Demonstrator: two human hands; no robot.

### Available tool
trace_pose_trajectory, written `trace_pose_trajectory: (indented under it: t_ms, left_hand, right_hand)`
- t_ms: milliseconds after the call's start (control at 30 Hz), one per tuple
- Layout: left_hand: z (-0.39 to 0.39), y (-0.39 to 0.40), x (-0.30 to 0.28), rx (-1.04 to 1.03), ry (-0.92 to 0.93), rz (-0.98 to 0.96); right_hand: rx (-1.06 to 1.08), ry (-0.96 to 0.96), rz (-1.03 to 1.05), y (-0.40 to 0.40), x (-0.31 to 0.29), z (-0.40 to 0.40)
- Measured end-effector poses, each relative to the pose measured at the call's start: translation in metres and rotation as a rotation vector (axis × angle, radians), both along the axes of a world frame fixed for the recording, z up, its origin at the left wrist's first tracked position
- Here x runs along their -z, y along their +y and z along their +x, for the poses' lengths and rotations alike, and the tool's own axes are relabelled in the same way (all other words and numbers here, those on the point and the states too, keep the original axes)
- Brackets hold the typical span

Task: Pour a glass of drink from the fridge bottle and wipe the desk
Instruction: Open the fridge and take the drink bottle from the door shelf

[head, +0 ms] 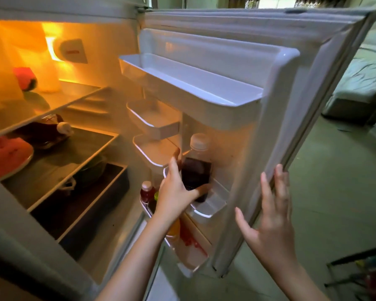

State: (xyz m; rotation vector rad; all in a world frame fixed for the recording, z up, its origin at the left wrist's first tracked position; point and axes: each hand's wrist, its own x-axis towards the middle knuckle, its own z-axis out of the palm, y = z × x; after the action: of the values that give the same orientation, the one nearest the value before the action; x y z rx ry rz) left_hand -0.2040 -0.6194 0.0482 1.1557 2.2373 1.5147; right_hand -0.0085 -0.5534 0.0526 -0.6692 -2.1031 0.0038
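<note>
The fridge stands open, its door [291, 109] swung out to the right. A clear bottle with a white cap and dark drink [197, 168] stands in a small rack on the inside of the door. My left hand [176, 192] wraps around the bottle's lower part, thumb on its front and fingers behind it. My right hand [271, 216] lies flat with spread fingers against the door's outer edge.
A small red bottle [147, 191] and other bottles sit in the bottom door rack. The top door shelf [189, 83] holds nothing. Inside, glass shelves carry a watermelon slice [8, 156], a lying dark bottle [46, 131] and a pot. A bed [360, 83] is at the right.
</note>
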Motion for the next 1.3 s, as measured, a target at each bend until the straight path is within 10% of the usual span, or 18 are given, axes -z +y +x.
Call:
trace_pose_trajectory:
  t_ms: [233,1300]
  left_hand:
    - [0.004,0.038,-0.003,0.196,-0.267,0.15]
    - [0.076,0.1,-0.031,0.072,-0.272,0.339]
  right_hand:
    - [-0.081,0.087,-0.053,0.052,-0.002,0.009]
    - [-0.074,-0.041,-0.155,0.217,-0.009,0.007]
